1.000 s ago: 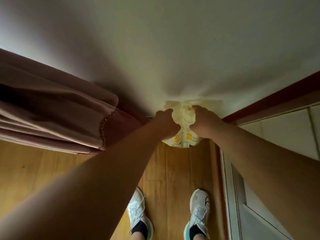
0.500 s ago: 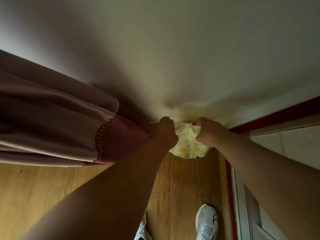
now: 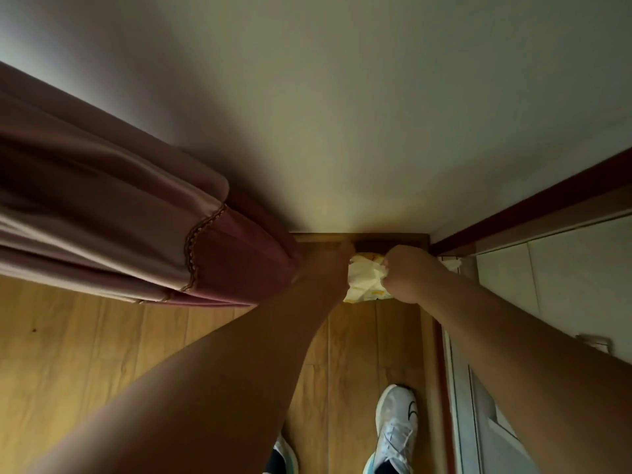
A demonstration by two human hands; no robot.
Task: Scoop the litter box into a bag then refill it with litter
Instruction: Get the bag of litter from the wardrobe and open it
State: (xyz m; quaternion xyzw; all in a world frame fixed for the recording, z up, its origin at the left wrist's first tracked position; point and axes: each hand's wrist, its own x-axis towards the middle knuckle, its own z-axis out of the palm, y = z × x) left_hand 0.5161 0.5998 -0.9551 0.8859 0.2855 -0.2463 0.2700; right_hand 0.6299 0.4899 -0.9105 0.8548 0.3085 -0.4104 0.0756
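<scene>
Both hands clenched on bag (image 3: 364,277): left hand (image 3: 328,268) and right hand (image 3: 407,273) grip bunched top, bag low at floor's far edge by baseboard (image 3: 359,237), near right corner. Litter box not in my view. Risk I see: thin plastic tearing under opposing pull, contents spilling on floor (image 3: 352,354); curtain (image 3: 136,234) hem close, could snag.
</scene>
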